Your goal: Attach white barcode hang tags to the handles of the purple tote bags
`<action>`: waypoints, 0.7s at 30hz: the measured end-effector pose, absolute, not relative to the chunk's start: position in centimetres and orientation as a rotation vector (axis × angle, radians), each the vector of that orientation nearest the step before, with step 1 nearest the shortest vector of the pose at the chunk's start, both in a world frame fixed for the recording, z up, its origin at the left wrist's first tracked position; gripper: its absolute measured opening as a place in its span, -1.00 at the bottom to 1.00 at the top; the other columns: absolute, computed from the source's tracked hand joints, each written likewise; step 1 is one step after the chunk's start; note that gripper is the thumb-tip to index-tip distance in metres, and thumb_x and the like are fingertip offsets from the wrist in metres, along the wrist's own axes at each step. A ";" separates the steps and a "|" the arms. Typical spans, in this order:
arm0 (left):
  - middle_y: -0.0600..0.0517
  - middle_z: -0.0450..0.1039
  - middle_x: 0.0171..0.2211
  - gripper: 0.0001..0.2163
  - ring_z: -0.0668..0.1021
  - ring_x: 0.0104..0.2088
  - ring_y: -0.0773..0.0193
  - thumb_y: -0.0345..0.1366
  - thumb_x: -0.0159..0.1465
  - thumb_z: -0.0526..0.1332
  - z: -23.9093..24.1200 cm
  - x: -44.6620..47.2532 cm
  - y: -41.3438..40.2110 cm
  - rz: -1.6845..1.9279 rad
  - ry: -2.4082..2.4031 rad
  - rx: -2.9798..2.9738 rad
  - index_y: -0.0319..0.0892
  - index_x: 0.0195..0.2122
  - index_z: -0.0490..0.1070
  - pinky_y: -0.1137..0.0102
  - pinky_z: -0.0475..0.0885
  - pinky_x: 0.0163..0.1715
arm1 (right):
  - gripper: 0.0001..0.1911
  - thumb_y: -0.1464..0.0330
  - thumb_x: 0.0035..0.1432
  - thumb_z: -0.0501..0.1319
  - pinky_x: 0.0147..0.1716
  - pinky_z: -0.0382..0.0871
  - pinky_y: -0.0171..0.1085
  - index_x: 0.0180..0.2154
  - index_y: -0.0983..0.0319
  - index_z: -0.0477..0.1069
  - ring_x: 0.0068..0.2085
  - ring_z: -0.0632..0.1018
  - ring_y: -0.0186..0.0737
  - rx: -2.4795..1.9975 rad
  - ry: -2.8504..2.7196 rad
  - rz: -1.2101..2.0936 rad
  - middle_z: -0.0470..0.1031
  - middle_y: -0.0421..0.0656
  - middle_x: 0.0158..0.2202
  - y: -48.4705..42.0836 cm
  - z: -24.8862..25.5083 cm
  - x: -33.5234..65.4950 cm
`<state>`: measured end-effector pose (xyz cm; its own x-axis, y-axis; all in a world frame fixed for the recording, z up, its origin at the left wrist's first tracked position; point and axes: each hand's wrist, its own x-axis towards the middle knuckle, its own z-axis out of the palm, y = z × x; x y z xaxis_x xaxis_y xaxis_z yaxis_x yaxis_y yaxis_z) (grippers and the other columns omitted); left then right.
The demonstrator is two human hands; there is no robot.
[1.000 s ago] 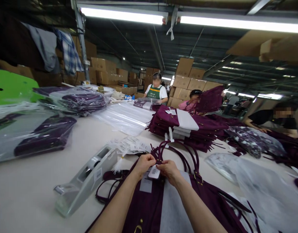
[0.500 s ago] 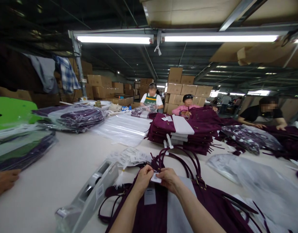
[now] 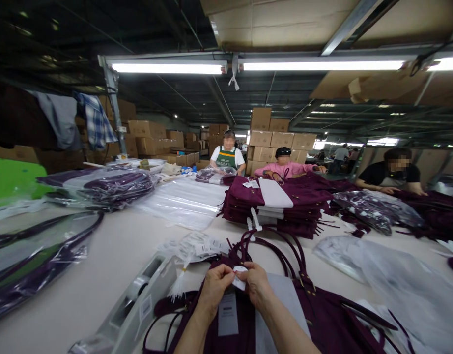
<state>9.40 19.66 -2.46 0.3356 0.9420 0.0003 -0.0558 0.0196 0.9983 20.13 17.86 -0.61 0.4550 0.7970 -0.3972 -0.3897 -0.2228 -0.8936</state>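
Note:
A purple handbag (image 3: 244,324) with looped handles lies on the table in front of me, a pale sheet wrapped across its middle. Over its upper edge, my left hand (image 3: 216,286) and my right hand (image 3: 255,284) meet, fingertips pinched together. Between them is a small white tag (image 3: 240,276), gripped by the right hand's thumb and fingers. The left fingers pinch at the tag's left edge, perhaps on its thin string, too fine to make out. Below hangs a grey printed label (image 3: 228,314) against the bag. A bunch of white tags (image 3: 200,246) lies just beyond my left hand.
At the left stands a grey tape dispenser (image 3: 134,300). Behind the bag rises a stack of purple bags (image 3: 248,196). Clear plastic bags (image 3: 178,199) lie beyond, with bagged goods (image 3: 101,184) at the left and loose plastic (image 3: 396,275) at the right. Several co-workers sit across the table.
The view has shifted slightly. Both hands stay together while the tag has turned more upright in the fingers. The co-worker's hand at the left edge is gone, and the plastic-wrapped item there has moved.

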 end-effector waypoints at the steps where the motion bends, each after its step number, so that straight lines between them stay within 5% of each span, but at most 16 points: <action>1: 0.13 0.27 -0.63 -0.79 0.28 -0.57 0.42 -0.18 -0.12 0.21 -2.2 9.3 19.4 0.973 0.907 1.303 -0.24 -0.57 0.34 0.50 0.14 -0.52 | -0.60 0.67 -0.29 0.10 -0.62 0.29 -0.37 -0.35 0.23 0.12 -0.61 0.40 -0.30 -1.407 -0.387 1.133 0.32 -0.29 -0.67 17.9 -0.6 20.1; 9: 0.12 0.37 -0.58 -0.78 0.33 -0.54 0.44 -0.34 -0.23 0.32 -2.2 8.8 18.8 0.982 0.866 1.132 -0.25 -0.51 0.39 0.53 0.18 -0.49 | -0.60 0.62 -0.22 0.17 -0.63 0.30 -0.36 -0.29 0.23 0.14 -0.59 0.43 -0.26 -1.415 -0.440 1.167 0.36 -0.27 -0.62 17.0 0.1 20.5; 21: 0.16 0.31 -0.62 -0.83 0.32 -0.55 0.46 -0.36 -0.20 0.30 -2.3 8.7 19.0 1.030 0.836 1.132 -0.25 -0.55 0.36 0.55 0.18 -0.51 | -0.80 0.62 -0.21 0.18 -0.72 0.26 -0.47 -0.64 0.28 0.21 -0.68 0.34 -0.41 -1.496 -0.465 1.299 0.30 -0.25 -0.73 16.1 1.3 20.6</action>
